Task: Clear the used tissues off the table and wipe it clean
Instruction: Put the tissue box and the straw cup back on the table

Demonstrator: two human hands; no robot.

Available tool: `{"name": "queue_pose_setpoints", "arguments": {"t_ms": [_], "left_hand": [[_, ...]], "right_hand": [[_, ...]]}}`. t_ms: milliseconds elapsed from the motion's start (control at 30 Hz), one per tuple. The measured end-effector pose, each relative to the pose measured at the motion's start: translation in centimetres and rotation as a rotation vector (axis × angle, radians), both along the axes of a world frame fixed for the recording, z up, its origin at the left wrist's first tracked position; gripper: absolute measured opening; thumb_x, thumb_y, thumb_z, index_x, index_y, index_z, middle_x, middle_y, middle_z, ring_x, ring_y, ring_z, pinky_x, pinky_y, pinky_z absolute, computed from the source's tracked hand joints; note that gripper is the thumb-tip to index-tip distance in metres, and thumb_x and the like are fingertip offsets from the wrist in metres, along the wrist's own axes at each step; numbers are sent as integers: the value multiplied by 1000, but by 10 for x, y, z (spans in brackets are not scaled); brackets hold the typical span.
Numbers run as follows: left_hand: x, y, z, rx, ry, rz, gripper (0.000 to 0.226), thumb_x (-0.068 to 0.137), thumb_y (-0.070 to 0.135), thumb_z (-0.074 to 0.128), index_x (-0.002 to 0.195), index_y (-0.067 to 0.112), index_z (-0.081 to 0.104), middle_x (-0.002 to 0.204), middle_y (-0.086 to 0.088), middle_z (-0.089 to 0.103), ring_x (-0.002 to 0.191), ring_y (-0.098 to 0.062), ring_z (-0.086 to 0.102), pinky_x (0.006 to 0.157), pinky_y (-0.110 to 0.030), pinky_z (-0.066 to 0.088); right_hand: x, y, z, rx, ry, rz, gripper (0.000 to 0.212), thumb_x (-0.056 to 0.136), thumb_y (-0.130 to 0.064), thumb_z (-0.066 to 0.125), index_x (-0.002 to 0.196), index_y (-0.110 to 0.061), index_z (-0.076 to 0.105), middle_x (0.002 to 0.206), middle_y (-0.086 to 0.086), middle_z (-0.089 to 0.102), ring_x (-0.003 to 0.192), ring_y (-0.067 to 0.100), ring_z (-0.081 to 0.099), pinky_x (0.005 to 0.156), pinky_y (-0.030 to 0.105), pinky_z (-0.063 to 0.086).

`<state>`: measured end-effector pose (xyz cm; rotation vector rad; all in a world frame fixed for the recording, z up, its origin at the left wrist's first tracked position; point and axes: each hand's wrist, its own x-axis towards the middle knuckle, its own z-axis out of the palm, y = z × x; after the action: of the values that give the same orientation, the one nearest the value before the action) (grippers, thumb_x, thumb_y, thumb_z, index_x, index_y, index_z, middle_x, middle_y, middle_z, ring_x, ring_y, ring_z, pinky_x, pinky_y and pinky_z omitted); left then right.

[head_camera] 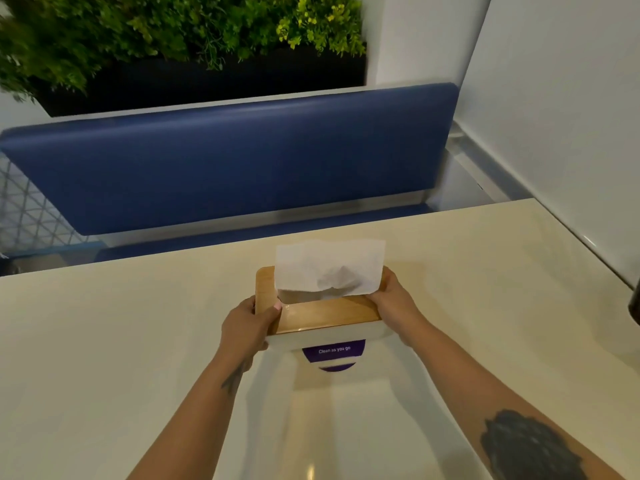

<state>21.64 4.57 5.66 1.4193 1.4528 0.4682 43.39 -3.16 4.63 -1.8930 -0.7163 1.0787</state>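
Head view: the left hand point(250, 318) and right hand point(393, 299) grip opposite ends of a wooden-topped tissue box point(322, 315) on the cream counter point(121, 341), a white tissue point(329, 268) sticking up.

A purple sticker point(333, 351) on the table point(104, 358) reads "Clean as you go".

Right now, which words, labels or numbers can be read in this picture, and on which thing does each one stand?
"Clean as you go": white letters on the purple round sticker on the white front of the tissue box, which both hands hold over the table.
No other text, brand or number can be read; the tissue and the wooden lid carry none.
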Motion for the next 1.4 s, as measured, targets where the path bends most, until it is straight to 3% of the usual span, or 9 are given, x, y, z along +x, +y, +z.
{"name": "queue_pose_setpoints", "arguments": {"t_ms": [100, 267, 533, 733, 933, 1167, 1400], "left_hand": [[-4, -2, -5, -25, -43, 4, 27, 91, 28, 58, 115, 17, 54, 88, 7, 58, 92, -27, 59, 77, -45, 56], [-4, -2, -12, -43, -67, -7, 14, 91, 27, 58, 103, 24, 52, 88, 6, 60, 92, -28, 60, 79, -49, 56], [-3, 0, -18, -33, -37, -14, 31, 91, 27, 58, 120, 16, 57, 93, 3, 62, 85, -24, 61, 77, -47, 57], [-5, 2, -22, -14, -22, -20, 38, 91, 30, 57, 127, 18, 54, 101, 2, 62, 88, -23, 61, 77, -45, 57], [-5, 7, -25, 18, 1, -32, 44, 91, 35, 56, 131, 18, 51, 107, 0, 63, 85, -21, 62, 79, -45, 56], [-4, 10, -29, 21, -7, -39, 40, 91, 36, 56, 128, 20, 53, 104, 3, 62, 93, -22, 61, 85, -46, 54], [-4, 11, -30, 45, -18, -63, 39, 92, 37, 54, 128, 21, 53, 109, 1, 63, 96, -22, 59, 89, -45, 51]], "right_hand": [[1, 4, -4, -22, -25, -14, 74, 83, -47, 64, 144, -25, 28, 133, 1, 50, 109, 20, 51, 86, 31, 42], [4, 11, -11, -30, -53, -13, 72, 85, -46, 62, 145, -24, 29, 138, 2, 48, 113, 21, 50, 86, 29, 39], [7, 14, -26, -36, -38, -15, 69, 84, -46, 63, 143, -28, 31, 136, 1, 49, 106, 17, 48, 85, 30, 39], [5, 13, -26, -17, -31, -23, 89, 62, -60, 59, 142, -31, 33, 133, -2, 51, 113, 20, 51, 89, 32, 43], [9, 17, -37, 12, -38, -23, 67, 84, -44, 63, 143, -31, 33, 134, -2, 52, 113, 19, 52, 89, 32, 44], [7, 16, -37, 47, -105, -28, 59, 90, -41, 58, 143, -29, 34, 132, -2, 53, 109, 17, 52, 86, 29, 42], [8, 16, -41, 2, -158, -22, 62, 93, -37, 53, 148, -27, 26, 138, -2, 50, 117, 22, 51, 91, 32, 43]]}}
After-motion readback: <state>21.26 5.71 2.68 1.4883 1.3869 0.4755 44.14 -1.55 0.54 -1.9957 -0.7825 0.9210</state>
